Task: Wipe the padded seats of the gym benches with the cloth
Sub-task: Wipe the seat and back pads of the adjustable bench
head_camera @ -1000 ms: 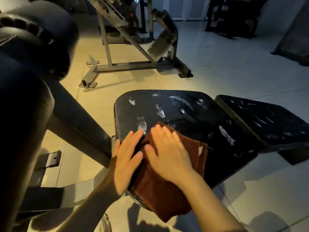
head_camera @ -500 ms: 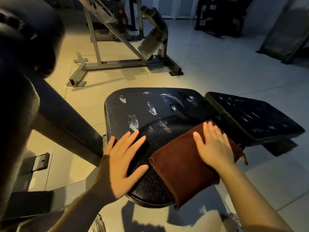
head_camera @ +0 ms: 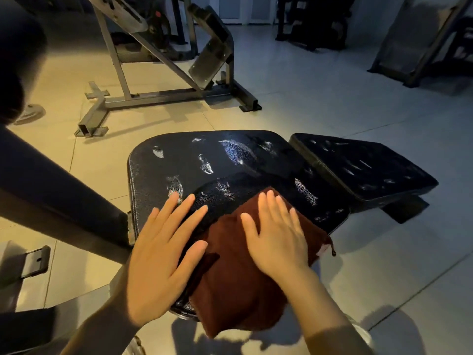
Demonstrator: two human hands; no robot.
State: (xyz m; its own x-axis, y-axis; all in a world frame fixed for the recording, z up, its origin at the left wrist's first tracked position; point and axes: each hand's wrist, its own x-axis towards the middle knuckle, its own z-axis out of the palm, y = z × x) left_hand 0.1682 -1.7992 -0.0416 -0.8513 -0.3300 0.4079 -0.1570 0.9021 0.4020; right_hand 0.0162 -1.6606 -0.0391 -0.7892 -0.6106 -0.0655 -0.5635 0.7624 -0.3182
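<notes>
Your right hand (head_camera: 277, 237) presses the cloth (head_camera: 238, 272) flat; left hand (head_camera: 161, 254) flat alongside; the seat (head_camera: 217, 162) probably runs unwiped ahead.

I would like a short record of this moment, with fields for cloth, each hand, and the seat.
cloth: brown, on the seat's near edge, partly hanging off
right hand: flat on the cloth, fingers straight
left hand: flat on the seat, thumb touching the cloth
seat: black pad, pale smears on its far part
</notes>
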